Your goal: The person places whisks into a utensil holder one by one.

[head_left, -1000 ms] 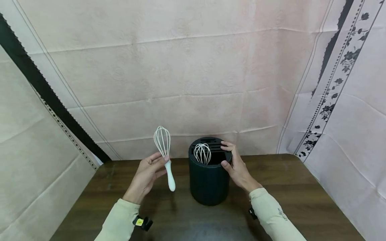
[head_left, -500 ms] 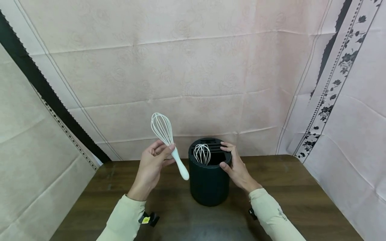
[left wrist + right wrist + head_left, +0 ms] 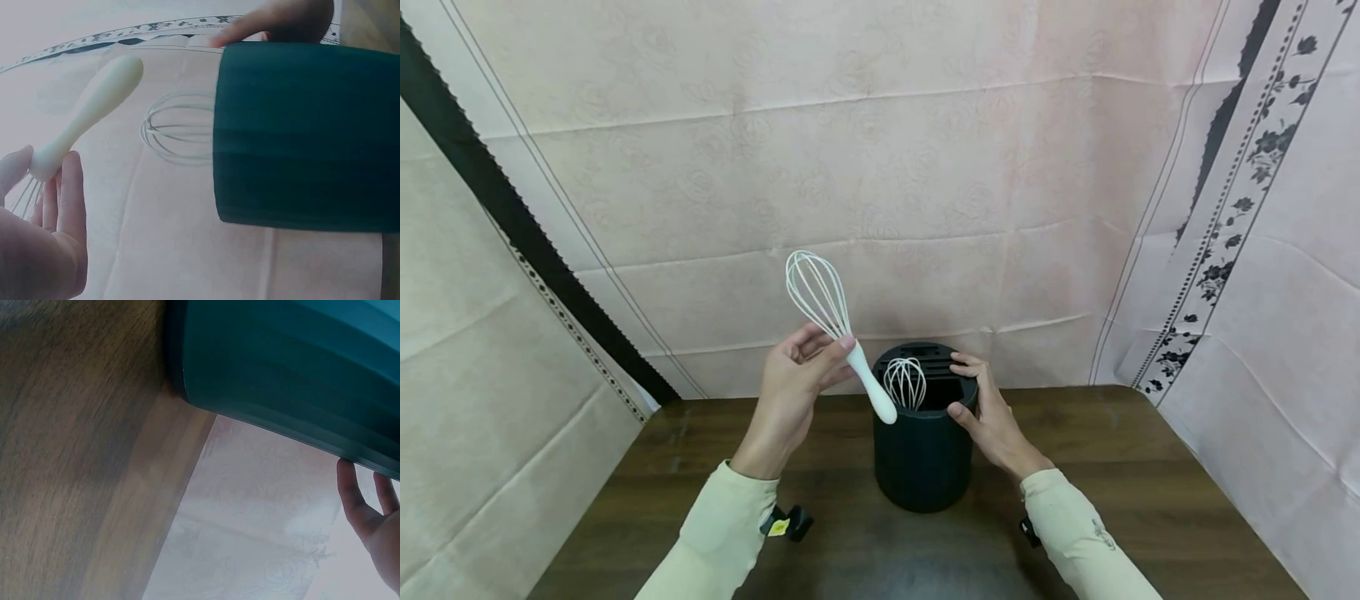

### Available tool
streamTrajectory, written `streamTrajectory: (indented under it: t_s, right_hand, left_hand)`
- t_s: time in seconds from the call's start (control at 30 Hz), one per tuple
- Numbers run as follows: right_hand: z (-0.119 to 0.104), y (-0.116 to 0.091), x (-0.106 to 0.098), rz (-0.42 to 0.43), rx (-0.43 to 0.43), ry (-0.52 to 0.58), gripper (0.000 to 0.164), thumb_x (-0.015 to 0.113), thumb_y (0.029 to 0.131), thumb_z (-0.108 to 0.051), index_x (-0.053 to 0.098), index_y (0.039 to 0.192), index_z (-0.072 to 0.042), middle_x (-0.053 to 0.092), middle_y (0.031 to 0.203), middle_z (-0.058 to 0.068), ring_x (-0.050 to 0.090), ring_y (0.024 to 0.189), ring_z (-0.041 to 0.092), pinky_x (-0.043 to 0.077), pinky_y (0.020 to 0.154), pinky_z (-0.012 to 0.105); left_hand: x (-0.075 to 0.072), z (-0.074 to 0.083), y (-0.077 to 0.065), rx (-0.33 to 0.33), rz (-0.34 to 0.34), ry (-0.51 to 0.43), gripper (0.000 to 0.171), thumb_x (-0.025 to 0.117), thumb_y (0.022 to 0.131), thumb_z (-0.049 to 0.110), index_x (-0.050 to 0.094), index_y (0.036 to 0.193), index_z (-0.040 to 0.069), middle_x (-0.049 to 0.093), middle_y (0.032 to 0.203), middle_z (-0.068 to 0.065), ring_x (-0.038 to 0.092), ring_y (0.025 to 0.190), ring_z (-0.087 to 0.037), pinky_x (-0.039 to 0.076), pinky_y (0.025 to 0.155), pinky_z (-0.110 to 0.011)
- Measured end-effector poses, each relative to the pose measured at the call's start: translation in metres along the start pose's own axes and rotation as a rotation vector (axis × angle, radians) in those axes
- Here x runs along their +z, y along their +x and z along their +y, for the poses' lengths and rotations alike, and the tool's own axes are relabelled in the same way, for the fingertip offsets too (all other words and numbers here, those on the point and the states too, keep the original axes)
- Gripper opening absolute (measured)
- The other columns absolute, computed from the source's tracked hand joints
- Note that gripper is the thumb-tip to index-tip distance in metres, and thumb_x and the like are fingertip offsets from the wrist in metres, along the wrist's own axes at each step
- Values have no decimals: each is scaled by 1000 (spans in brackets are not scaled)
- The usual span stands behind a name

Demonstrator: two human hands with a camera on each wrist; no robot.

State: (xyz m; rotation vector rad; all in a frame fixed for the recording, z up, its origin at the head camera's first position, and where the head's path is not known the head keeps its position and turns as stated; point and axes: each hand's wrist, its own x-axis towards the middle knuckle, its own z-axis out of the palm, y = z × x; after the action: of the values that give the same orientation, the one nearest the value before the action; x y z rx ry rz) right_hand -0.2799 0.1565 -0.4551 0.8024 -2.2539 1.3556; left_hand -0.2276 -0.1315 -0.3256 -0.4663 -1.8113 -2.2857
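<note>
My left hand (image 3: 790,392) pinches a white whisk (image 3: 871,380) near the top of its handle, between thumb and fingers. Its wire loops point up and left, while the handle slants down toward a dark green utensil holder (image 3: 921,471). In the head view the handle's end overlaps the holder's front rim. The left wrist view shows the handle (image 3: 94,103) apart from the holder. A second whisk (image 3: 905,383) stands in the holder with its wire head above the rim. My right hand (image 3: 994,421) grips the holder's right rim, thumb at the front and fingers over the top.
The holder stands upright on a brown wooden table (image 3: 1075,483). Its top has narrow slots at the back and a wide dark opening (image 3: 942,393) at the front. A pale cloth (image 3: 880,183) hangs behind the table and along both sides.
My left hand has raised the whisk and brought it right, toward the holder, and its handle now slants more. My right hand and the holder have stayed in place.
</note>
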Motion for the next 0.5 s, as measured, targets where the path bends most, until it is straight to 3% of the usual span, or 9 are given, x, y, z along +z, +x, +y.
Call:
streamTrajectory:
  t_s: [0.27,0.5]
  right_hand:
    - [1,0,3,9,-12,-3,75,48,102,-73,39,153,-19,30,168,-1,35,152,39,38,114,67]
    - [1,0,2,18,-10,-10,74,48,101,-73,40,153,-20,31,167,-1,37,151,38,38,114,66]
  left_hand:
    - [15,4,5,78,13,-36,33,75,99,9,65,128,-3,73,114,-13,74,100,-19,62,91,-40]
    - [29,9,9,153,-28,-74,32,74,98,5,65,127,-5,73,111,-12,74,98,-18,62,91,-39]
